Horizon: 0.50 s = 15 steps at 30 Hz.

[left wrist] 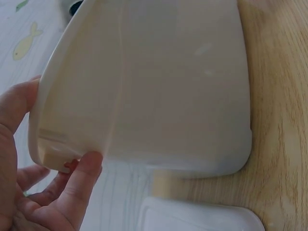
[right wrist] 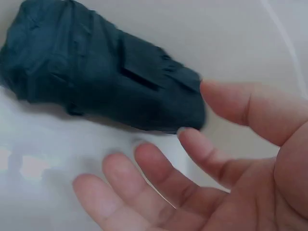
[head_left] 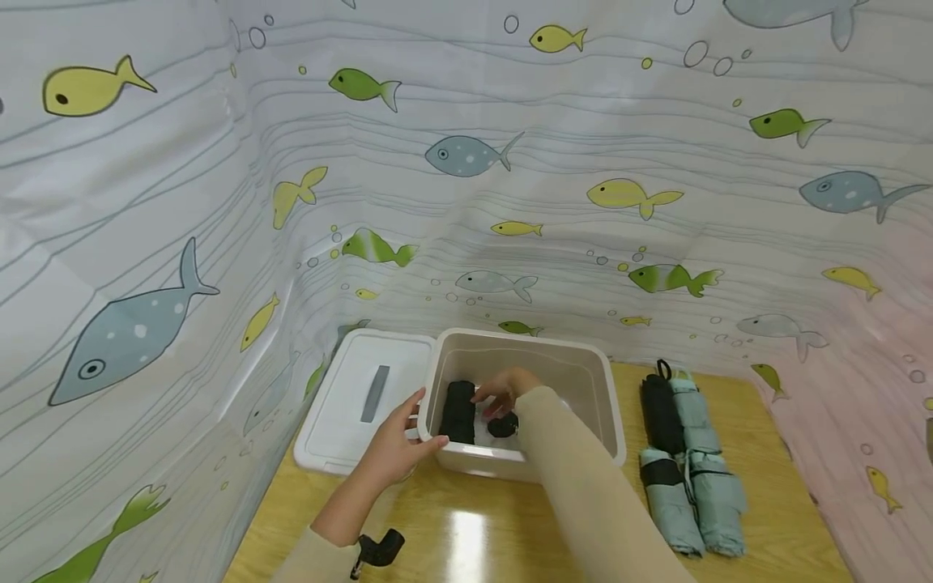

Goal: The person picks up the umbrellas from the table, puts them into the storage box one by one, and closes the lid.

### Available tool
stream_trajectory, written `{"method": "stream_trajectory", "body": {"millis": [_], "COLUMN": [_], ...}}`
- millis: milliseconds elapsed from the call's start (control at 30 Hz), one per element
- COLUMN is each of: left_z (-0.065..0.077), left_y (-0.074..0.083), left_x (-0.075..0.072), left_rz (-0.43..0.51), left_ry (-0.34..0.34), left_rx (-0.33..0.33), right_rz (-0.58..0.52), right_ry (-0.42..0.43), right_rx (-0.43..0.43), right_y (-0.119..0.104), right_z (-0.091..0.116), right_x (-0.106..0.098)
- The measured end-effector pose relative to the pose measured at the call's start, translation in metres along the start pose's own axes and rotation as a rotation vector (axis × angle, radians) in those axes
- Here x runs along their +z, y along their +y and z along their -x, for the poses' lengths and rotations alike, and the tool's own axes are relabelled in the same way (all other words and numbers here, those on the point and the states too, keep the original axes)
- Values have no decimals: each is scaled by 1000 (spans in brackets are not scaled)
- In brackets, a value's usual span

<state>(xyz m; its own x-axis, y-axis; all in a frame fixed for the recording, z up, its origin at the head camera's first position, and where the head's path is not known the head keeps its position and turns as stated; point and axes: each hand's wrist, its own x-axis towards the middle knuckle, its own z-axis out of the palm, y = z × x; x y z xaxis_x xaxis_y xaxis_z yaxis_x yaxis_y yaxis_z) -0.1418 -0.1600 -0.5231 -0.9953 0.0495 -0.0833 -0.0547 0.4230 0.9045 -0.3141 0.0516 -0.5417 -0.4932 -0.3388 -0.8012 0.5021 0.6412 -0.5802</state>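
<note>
A beige plastic storage box stands uncovered on the table. My left hand grips its left front corner, thumb on the near side and fingers round the rim; the left wrist view shows this hand at the box wall. Inside the box, a dark folded umbrella lies along the left wall. My right hand is down in the box beside it, above a small dark object. In the right wrist view the fingers are loosely bent and spread, thumb and forefinger by the narrow end of a dark folded umbrella.
Left of the box lies a white lid with a grey handle. Several folded umbrellas, one black and others grey-green, lie to the right. A black angled piece is at my left sleeve. Fish-print curtains surround the wooden table.
</note>
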Motion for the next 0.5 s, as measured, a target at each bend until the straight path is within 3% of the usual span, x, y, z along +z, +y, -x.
{"method": "stream_trajectory", "body": {"millis": [167,500], "left_z": [1,0], "left_y": [-1,-2], "left_x": [0,2], "left_rz": [-15,-11], "left_ry": [4,13], "left_rx": [-10,8], "right_rz": [26,247], "right_ry": [-17,-10], "right_rx": [-9,-184], "right_y": [-9,-23], "right_z": [24,86], "right_x": [-7,-21]}}
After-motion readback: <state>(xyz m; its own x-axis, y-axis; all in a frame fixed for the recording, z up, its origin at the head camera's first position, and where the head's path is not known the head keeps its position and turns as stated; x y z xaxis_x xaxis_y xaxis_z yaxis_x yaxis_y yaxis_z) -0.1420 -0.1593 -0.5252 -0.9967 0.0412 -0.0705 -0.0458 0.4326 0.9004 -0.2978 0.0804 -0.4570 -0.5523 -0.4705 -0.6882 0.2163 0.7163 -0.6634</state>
